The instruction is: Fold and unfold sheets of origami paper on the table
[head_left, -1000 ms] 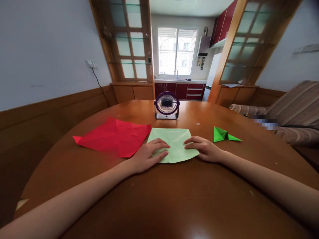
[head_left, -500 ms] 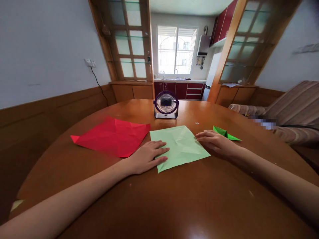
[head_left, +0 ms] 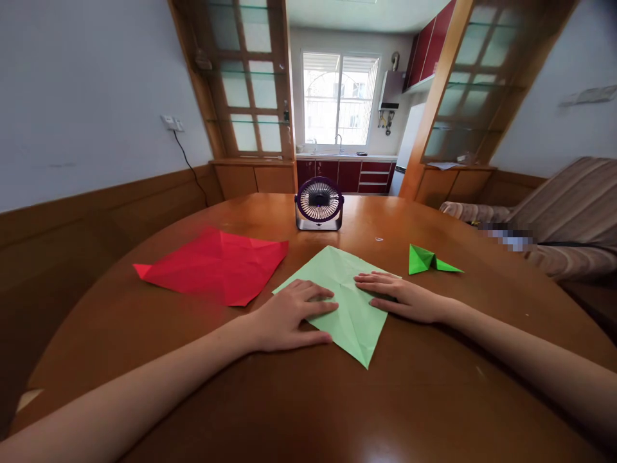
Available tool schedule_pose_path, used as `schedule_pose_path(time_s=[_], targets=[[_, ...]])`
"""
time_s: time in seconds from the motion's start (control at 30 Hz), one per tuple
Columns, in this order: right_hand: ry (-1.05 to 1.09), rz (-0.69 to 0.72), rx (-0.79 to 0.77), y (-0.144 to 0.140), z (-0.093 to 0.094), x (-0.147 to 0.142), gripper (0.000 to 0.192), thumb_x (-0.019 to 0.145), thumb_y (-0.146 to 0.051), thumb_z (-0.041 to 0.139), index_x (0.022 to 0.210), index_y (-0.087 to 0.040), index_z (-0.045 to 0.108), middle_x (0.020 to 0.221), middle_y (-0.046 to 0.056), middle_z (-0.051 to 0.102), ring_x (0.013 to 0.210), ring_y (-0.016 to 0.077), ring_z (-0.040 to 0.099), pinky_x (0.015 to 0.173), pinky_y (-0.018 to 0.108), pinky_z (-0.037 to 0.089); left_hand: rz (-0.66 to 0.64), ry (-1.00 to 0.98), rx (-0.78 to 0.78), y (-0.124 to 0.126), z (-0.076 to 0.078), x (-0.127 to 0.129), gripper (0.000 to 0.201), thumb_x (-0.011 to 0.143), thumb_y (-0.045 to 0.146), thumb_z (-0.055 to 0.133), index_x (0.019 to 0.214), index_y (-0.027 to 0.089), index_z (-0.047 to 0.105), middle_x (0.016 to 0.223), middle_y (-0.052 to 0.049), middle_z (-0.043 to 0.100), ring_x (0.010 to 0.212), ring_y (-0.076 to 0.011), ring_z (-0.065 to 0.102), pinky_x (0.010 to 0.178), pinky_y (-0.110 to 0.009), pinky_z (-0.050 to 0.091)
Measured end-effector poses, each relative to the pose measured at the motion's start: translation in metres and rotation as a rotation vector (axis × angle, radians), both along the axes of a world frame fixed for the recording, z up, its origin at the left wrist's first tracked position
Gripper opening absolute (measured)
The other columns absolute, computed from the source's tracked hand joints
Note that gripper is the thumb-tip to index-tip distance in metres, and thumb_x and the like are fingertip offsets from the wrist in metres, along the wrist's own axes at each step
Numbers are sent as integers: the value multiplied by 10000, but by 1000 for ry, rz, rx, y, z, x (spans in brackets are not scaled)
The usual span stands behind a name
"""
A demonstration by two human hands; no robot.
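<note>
A creased sheet of pale green paper (head_left: 354,318) lies on the table in front of me, turned so that one corner points toward me. My left hand (head_left: 292,315) rests on its left side, fingers stretched out and spread. On the right side of the sheet lies my right hand (head_left: 400,296), open and flat, its fingertips near the middle creases. To the left is a red sheet of paper (head_left: 216,263), also creased, with one corner folded up. Beyond my right hand sits a small folded bright green paper piece (head_left: 424,260).
A small purple desk fan (head_left: 319,202) stands at the far middle of the round wooden table (head_left: 308,411). A striped sofa (head_left: 573,212) is at the right. A tiny pale scrap (head_left: 378,239) lies right of the fan.
The pale green sheet has turned clockwise, its near corner swinging right and toward me. My right hand has moved left onto the sheet, uncovering more of the folded green piece.
</note>
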State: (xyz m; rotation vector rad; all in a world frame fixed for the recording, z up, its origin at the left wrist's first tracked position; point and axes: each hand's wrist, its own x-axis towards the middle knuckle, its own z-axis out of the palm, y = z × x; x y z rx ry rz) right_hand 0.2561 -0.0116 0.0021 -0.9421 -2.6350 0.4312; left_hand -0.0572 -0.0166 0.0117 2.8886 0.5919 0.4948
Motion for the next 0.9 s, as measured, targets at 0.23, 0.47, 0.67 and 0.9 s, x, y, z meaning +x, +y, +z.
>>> schedule_pose_path(time_s=[0.23, 0.47, 0.67, 0.9], targets=[[7, 9, -34, -1, 3, 1, 495, 978, -406, 472, 1453, -294, 387, 1497, 46, 414, 1401, 238, 349, 1173, 505, 269, -18, 80, 65, 26, 0, -23, 555, 896, 523, 561, 1382, 263, 495, 1384, -114, 532, 1257, -273, 509, 1045, -427, 405], [12, 23, -79, 1, 5, 6, 516, 961, -397, 513, 1450, -286, 393, 1504, 55, 402, 1413, 235, 327, 1181, 498, 250, -113, 155, 282, 33, 1, -23, 548, 934, 547, 469, 1363, 205, 491, 1265, -139, 617, 1156, -277, 592, 948, -387, 478], [97, 96, -204, 7, 11, 18, 557, 887, -375, 639, 1406, -274, 462, 1465, 79, 457, 1407, 243, 340, 1165, 495, 273, -113, 123, 375, 31, -1, -20, 503, 949, 527, 453, 1311, 188, 533, 1131, -126, 681, 989, -247, 665, 828, -343, 527], [157, 134, -276, 16, 10, 30, 599, 796, -345, 742, 1351, -290, 524, 1434, 84, 494, 1385, 257, 379, 1141, 534, 297, -86, 65, 441, 31, -7, -16, 425, 980, 471, 418, 1250, 183, 577, 1037, -105, 717, 909, -222, 689, 740, -308, 546]])
